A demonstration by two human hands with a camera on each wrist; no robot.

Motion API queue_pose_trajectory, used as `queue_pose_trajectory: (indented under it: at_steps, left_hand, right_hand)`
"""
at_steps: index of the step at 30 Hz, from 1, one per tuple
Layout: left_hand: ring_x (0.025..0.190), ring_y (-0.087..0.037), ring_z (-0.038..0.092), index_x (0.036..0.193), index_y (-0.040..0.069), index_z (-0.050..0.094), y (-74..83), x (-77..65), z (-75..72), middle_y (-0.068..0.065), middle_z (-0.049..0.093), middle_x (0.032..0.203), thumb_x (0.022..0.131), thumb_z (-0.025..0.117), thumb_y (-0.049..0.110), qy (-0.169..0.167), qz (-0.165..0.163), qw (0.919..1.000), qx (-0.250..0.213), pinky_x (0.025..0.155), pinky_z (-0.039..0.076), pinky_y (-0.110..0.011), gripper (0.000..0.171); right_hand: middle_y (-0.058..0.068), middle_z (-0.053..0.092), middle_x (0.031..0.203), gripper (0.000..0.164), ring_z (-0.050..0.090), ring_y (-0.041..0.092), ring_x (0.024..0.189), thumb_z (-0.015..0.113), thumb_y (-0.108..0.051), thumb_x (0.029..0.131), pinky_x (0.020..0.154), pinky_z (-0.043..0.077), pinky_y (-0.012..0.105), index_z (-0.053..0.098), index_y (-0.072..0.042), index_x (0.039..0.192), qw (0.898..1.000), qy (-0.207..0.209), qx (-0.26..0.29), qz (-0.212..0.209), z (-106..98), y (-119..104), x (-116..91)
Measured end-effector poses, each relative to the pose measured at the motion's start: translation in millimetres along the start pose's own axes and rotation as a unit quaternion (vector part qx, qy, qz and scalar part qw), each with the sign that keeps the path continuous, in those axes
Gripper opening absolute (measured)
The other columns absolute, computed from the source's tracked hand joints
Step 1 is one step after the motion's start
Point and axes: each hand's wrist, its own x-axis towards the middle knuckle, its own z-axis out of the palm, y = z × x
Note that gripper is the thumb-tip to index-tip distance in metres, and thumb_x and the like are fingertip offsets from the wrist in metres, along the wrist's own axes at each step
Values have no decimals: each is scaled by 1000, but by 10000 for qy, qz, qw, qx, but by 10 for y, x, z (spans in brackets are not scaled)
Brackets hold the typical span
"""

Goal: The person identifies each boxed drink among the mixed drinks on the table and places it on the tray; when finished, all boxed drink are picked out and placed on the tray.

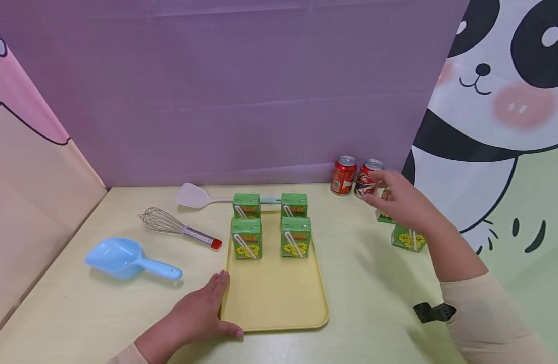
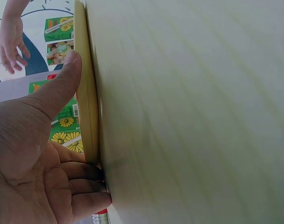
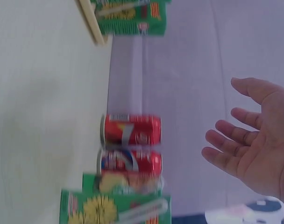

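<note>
My left hand [image 1: 200, 309] rests at the near left corner of a yellow tray [image 1: 274, 298], thumb along the front edge and fingers against the left side. In the left wrist view the thumb [image 2: 62, 86] lies against the tray rim [image 2: 88, 93]. Several green drink cartons [image 1: 295, 237] with straws stand on the tray's far half. My right hand [image 1: 399, 199] hovers at the right with fingers spread, holding nothing. Below it are a green carton [image 1: 408, 238] with yellow flowers and another carton [image 1: 384, 216], partly hidden by the hand. The right wrist view shows the empty palm [image 3: 259, 140].
Two red drink cans [image 1: 343, 175] stand at the back right against the purple cloth [image 1: 261, 101]. On the left lie a blue scoop [image 1: 124, 258], a whisk [image 1: 181, 228] and a pale spatula [image 1: 194, 195], whose handle passes behind the cartons. A panda-print wall [image 1: 511, 177] borders the right side.
</note>
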Motion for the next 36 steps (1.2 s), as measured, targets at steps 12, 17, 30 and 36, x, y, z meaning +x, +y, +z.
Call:
queue_pose_trajectory:
  at_steps: [12,17,30,36]
  left_hand:
    - [144,-37,33,152,-3,27,-15,6,16,-24,30,156,61,80,68,34,43,10000,11,107,41,-54,127]
    - [144,-38,33,152,-3,26,-14,8,14,-25,30,157,62,80,68,45,56,10000,2,107,40,-54,127]
    - [144,-38,33,153,-3,26,-11,9,8,-24,29,157,62,79,68,13,55,10000,5,107,40,-54,127]
    - [145,-37,32,152,-4,26,-14,6,7,-24,29,157,62,79,68,30,106,9999,30,108,40,-53,127]
  right_hand:
    - [36,35,140,95,35,53,126,63,-57,89,97,39,70,29,10,146,9917,-403,-937,783,-193,762,-180]
    - [39,38,136,98,40,52,119,67,-55,87,94,41,69,29,15,144,9887,-694,-881,993,-153,1047,-246]
    - [25,60,110,82,55,35,93,69,-54,86,71,49,40,45,11,131,9897,-600,-771,1048,-80,1218,-284]
    - [25,60,112,84,55,36,96,68,-57,85,75,51,45,45,9,132,9900,-563,-741,1060,-42,1122,-267]
